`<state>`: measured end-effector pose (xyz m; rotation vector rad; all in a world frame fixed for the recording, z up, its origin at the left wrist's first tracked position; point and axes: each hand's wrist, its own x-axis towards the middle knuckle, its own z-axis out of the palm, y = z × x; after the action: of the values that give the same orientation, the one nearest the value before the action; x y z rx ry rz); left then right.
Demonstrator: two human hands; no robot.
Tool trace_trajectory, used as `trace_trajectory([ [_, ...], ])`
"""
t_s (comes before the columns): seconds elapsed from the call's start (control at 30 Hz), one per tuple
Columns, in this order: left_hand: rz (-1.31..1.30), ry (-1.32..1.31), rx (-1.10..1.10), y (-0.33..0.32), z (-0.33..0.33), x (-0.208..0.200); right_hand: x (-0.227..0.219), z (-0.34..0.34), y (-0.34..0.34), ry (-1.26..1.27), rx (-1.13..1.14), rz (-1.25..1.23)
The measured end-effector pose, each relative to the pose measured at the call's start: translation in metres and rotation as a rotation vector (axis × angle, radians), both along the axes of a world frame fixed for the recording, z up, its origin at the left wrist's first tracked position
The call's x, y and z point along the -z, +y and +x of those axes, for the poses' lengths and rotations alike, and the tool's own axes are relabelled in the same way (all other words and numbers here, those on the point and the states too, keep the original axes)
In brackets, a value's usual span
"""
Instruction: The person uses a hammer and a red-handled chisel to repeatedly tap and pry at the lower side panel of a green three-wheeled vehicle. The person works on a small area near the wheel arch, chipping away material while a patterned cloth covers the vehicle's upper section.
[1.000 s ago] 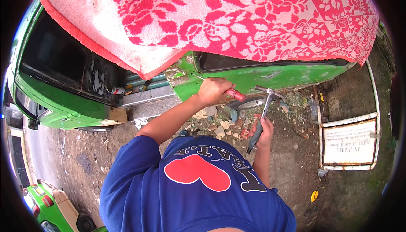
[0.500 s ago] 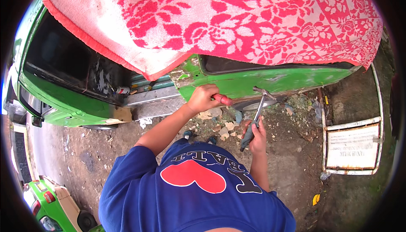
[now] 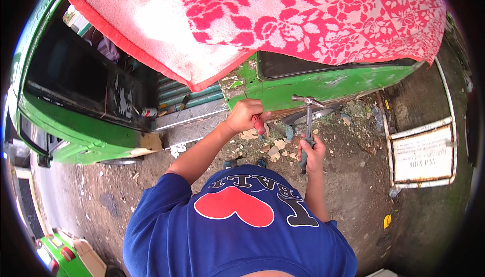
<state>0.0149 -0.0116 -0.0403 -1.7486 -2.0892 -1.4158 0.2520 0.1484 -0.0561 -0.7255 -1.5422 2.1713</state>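
Observation:
My left hand (image 3: 246,116) is closed round a tool with a red handle (image 3: 259,125); the tool's other end is hidden, so its kind cannot be told. That hand is close to the lower edge of the green vehicle panel (image 3: 303,86), where the paint is chipped and rusty. In my right hand (image 3: 314,154) is a hammer (image 3: 308,120), gripped by its dark handle. Its metal head points away from me, just in front of the panel's lower edge and a partly hidden wheel (image 3: 310,117).
A pink and white floral blanket (image 3: 303,19) drapes over the vehicle. To the left, an open doorway shows a ridged floor (image 3: 174,92) with tools and a can. Paint flakes (image 3: 275,149) litter the ground. A white framed sign (image 3: 423,158) lies right; another green vehicle (image 3: 65,257) stands lower left.
The red handle has tipped from pointing right to pointing down toward me. The hammer has swung more upright, its head moving slightly left and away. My view has shifted a little.

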Motion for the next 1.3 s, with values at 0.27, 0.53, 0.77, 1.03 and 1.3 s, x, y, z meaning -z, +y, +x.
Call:
trace_trajectory([
  [0.27, 0.248, -0.042, 0.112, -0.029, -0.017, 0.011, -0.018, -0.001, -0.079, -0.023, 0.159, 0.02],
  [0.53, 0.213, -0.029, 0.131, -0.05, -0.027, 0.017, -0.034, 0.011, -0.127, -0.035, 0.202, 0.038],
  [0.77, 0.013, -0.06, -0.016, -0.073, -0.031, 0.0, -0.025, 0.016, -0.125, -0.03, 0.212, 0.08],
  [1.03, 0.153, -0.188, 0.156, -0.069, -0.041, 0.017, -0.022, 0.011, -0.13, -0.018, 0.212, 0.013],
  [1.3, 0.171, -0.159, 0.165, -0.072, -0.033, -0.009, -0.026, 0.013, -0.126, 0.035, 0.163, 0.036],
])
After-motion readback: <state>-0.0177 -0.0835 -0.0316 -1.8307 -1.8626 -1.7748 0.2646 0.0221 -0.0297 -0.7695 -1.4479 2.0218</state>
